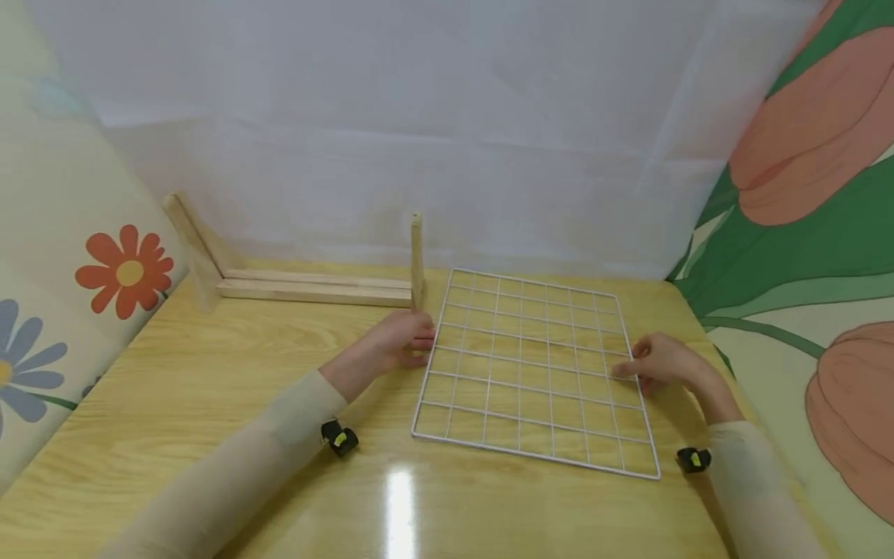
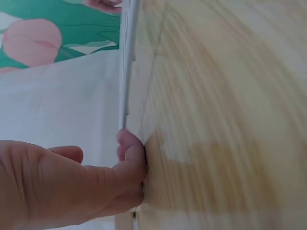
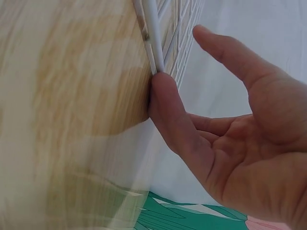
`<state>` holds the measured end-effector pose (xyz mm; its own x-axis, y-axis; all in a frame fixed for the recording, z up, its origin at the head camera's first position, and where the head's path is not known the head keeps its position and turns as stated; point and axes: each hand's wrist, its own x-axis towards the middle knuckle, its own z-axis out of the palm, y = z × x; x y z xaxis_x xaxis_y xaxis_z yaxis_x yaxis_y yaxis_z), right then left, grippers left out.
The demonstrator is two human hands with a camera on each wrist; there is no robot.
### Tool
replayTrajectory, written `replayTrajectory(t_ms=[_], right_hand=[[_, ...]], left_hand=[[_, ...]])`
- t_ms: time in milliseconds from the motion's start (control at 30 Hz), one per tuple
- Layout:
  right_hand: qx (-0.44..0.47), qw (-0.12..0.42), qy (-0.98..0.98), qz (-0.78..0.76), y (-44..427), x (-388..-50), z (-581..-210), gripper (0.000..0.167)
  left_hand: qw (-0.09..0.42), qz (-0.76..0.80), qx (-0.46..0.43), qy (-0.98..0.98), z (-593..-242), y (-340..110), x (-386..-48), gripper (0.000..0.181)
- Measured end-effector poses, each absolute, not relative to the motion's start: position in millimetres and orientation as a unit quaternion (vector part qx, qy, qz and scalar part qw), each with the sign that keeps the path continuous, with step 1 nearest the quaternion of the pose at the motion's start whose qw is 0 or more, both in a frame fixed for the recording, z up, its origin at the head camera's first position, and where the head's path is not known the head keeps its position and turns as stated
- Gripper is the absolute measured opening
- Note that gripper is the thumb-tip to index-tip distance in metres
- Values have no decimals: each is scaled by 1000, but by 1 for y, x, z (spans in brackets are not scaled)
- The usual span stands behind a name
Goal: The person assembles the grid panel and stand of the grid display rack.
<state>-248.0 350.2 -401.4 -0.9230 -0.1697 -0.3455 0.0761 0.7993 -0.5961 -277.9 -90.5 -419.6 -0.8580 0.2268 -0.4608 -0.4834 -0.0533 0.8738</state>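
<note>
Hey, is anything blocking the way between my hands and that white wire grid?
No, nothing visible. The left hand touches the grid at its left edge, the right hand at its right edge. The wooden stand is left of the grid, not between.

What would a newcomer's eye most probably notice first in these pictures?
Probably the white wire grid over the wooden table, with the left hand at its left edge and the right hand at its right. Next may come the large pink tulips at the head view's right side, then the wooden frame with two uprights, at the table's back left.
</note>
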Motion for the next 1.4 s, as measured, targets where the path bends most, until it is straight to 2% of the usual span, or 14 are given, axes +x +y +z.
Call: replayTrajectory(t_ms=[100,233,433,567,867,1167,1400], right_hand=[[-30,191,932,-308,350,-248,-398,60],[-34,190,934,-302,346,-249,-400,66],[-27,173,950,-258,339,-246,-403,62],[-33,169,954,-245,329,-243,-403,63],[-10,157,962,-224,325,-239,-406,58],[-4,144,959,-243,327,-241,-410,53],[1,141,958,-249,326,-239,-399,61]], left_hand=[[266,749,-117,596,-420,-91,-282,6],[290,755,-101,579,-421,-93,-283,14],[283,745,-68,600,-426,-81,-279,45],[274,765,-56,581,-426,-83,-273,56],[316,807,1,499,-418,-81,-268,56],[313,802,9,509,-414,-80,-266,58],[301,800,20,519,-410,-78,-265,59]])
